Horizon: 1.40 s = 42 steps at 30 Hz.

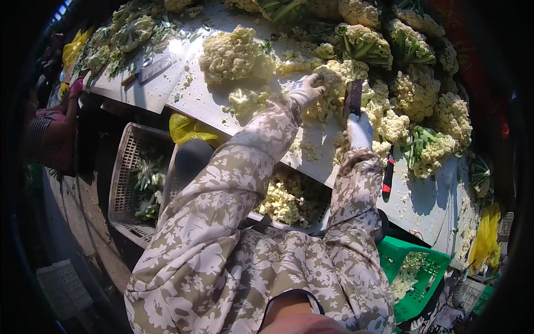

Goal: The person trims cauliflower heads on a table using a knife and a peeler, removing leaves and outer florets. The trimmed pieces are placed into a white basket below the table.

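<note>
My left hand, in a white glove, has its fingers against a cauliflower head on the white tabletop. In my gloved right hand is a knife with a broad dark blade, held upright beside that head. Cut florets lie just right of the blade. A larger cauliflower sits to the left of my hands, with a pale leafy piece below it. Between my arms, a container under the table edge holds cut florets.
Whole cauliflowers are heaped at the back and right. A red-and-black handled knife lies by my right forearm. Left are a cleaver, a leaf-filled crate and another person. A green basket stands lower right.
</note>
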Tool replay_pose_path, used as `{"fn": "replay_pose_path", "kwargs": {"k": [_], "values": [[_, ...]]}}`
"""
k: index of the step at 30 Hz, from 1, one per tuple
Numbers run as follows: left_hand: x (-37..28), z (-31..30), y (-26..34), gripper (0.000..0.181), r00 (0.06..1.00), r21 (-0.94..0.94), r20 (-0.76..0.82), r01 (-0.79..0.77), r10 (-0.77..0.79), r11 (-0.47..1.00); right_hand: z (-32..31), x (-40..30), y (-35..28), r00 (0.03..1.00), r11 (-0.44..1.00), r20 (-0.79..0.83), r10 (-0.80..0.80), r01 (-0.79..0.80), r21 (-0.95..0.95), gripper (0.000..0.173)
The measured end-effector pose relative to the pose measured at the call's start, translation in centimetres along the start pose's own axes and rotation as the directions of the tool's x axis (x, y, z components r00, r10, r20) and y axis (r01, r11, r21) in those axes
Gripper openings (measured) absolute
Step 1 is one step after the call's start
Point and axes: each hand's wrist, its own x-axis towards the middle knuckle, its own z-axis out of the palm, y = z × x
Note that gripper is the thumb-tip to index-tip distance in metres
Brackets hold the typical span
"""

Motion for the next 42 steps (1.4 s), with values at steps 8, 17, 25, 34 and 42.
{"fn": "replay_pose_path", "kwargs": {"k": [8, 17, 25, 34, 42], "values": [[-9.4, -3.5, -13.9, 0.045, 0.7, -0.193, -0.673, 0.144, -0.237, 0.971, 12.6, -9.4, -0.7, 0.913, 0.795, 0.327, -0.244, -0.005, 0.607, 0.018], [2.1, -20.5, -11.8, 0.069, 0.722, 0.278, -0.691, 0.221, 0.035, 0.935, 17.2, -6.7, -4.4, 0.847, 0.951, 0.469, -0.251, 0.124, 0.284, 0.022], [7.3, -21.5, -16.8, 0.075, 0.925, -0.319, -0.303, 0.127, -0.228, 0.939, 20.3, 4.2, -1.4, 0.968, 0.977, 0.15, -0.199, 0.185, 0.105, 0.032], [-2.8, -5.8, -10.6, 0.05, 0.887, -0.695, -0.309, 0.037, -0.344, 0.718, 12.5, -0.8, -5.1, 0.937, 0.853, 0.102, -0.333, 0.253, 0.456, 0.021], [-6.7, -12.9, -6.5, 0.086, 0.918, -0.924, -0.221, -0.089, -0.329, 0.371, 12.6, -7.3, -8.4, 0.805, 0.787, 0.181, -0.565, 0.592, -0.175, 0.025]]}}
